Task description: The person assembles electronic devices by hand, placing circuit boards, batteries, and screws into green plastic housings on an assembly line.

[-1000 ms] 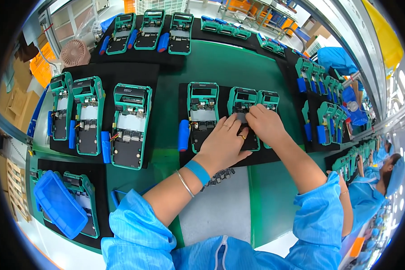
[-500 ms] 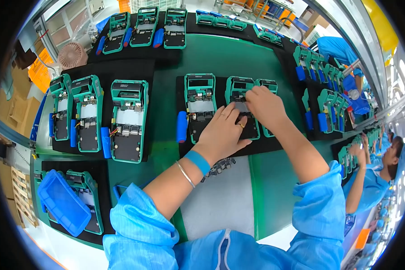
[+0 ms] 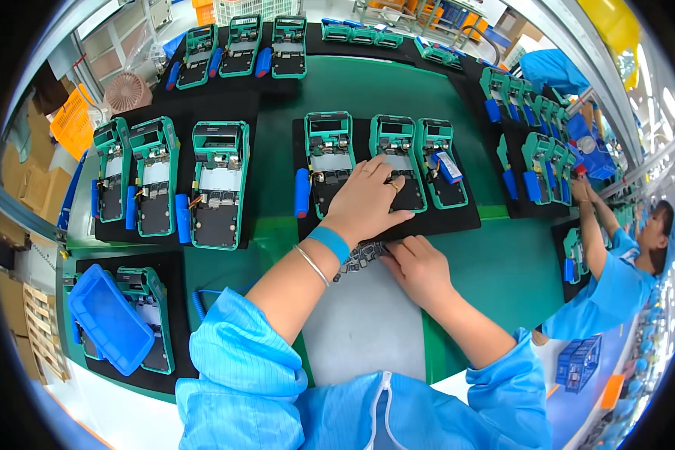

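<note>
Worker (image 3: 386, 427) at a green bench (image 3: 382, 90) rests the left hand (image 3: 366, 196), thumb wide of the fingers, with fingertips on the middle casing (image 3: 410, 199), which lies on a black mat (image 3: 461, 220) between the left casing (image 3: 330, 162) and the right casing (image 3: 448, 196); the right hand (image 3: 420, 271) is narrowed, thumb and fingertips at the edge of a pile of small parts (image 3: 361, 259), though whether it grips one cannot be told; one blue battery (image 3: 301, 193) lies beside the left casing; another battery (image 3: 448, 167) sits on the right one.
</note>
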`<act>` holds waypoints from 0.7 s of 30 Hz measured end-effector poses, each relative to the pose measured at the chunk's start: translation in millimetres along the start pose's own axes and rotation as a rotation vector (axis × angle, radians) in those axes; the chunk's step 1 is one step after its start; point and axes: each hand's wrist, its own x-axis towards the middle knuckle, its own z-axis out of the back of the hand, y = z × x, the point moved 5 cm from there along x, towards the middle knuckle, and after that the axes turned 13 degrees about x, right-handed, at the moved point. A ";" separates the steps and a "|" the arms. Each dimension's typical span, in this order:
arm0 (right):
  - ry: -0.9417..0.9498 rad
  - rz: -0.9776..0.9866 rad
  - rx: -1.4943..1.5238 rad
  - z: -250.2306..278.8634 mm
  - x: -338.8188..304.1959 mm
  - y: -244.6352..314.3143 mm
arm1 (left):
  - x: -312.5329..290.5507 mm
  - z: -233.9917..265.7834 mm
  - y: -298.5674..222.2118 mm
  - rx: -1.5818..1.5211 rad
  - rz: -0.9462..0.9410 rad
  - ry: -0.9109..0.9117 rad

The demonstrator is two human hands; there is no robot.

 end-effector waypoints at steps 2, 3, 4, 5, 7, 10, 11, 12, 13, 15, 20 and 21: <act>0.001 -0.044 -0.039 -3.6 2.5 -1.4 | -0.8 1.2 -0.6 0.014 0.003 0.007; -0.007 -0.043 -0.038 -3.2 2.1 -2.8 | -1.0 1.6 -0.8 0.020 0.009 0.014; 0.002 -0.003 -0.056 -4.2 2.1 -3.1 | -1.2 1.3 -0.7 0.026 0.003 0.013; 0.012 0.036 -0.074 -4.9 1.6 -3.7 | -1.8 0.7 -0.5 0.021 0.003 0.015; 0.058 0.082 -0.084 -1.3 -4.0 -13.1 | -2.7 1.1 -0.5 0.020 -0.003 0.016; 0.121 0.155 -0.040 12.4 -14.3 -27.5 | -5.4 4.8 -1.1 0.073 -0.002 0.000; 0.134 0.185 0.017 15.4 -17.6 -29.7 | -6.1 5.4 -2.4 0.073 -0.010 0.005; 0.128 0.176 0.019 17.8 -19.9 -31.1 | -7.0 6.2 -2.5 0.073 -0.002 0.003; 0.095 0.126 0.068 21.4 -19.8 -34.0 | -6.6 7.3 -0.1 0.075 0.005 0.002; 0.055 0.064 0.122 23.7 -21.5 -38.8 | -4.0 8.1 5.5 -0.014 -0.001 0.013; 0.029 -0.136 0.165 22.8 -18.0 -33.1 | 37.8 27.9 -11.5 0.039 -0.065 -0.065; 0.016 -0.141 0.165 19.7 -15.4 -31.0 | 46.9 23.8 -18.1 0.053 -0.098 -0.055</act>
